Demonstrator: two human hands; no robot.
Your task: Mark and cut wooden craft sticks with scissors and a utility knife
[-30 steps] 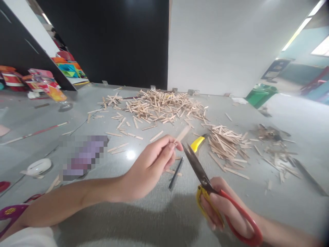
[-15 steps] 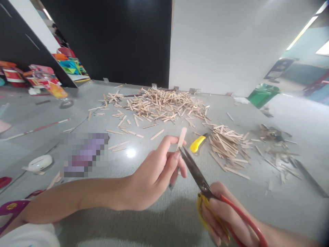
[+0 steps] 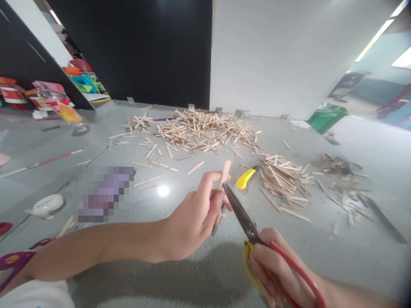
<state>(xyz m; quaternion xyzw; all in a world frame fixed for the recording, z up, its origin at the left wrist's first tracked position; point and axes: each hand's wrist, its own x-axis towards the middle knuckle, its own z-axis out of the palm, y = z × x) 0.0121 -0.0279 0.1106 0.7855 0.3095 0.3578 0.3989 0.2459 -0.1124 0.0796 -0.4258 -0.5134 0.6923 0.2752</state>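
Between thumb and fingers, my left hand pinches a wooden craft stick, its rounded end pointing up. My right hand is wrapped round the handles of a pair of scissors, one handle red and the other yellow. The dark blades look nearly closed, with their tips at the stick just above my left thumb. Whether the blades bite into the wood, I cannot tell. Just beyond the blades lies a yellow utility knife on the grey table.
A wide heap of wooden sticks spreads along the back, with a smaller pile at the right. On the left are a white computer mouse, a pixelated purple object and a bottle. A steel ruler-like strip lies far right.
The scissor blades have closed further at the stick, and the right hand has drawn its fingers in slightly. My left hand keeps its pinch on the stick. The whole view has shifted slightly.
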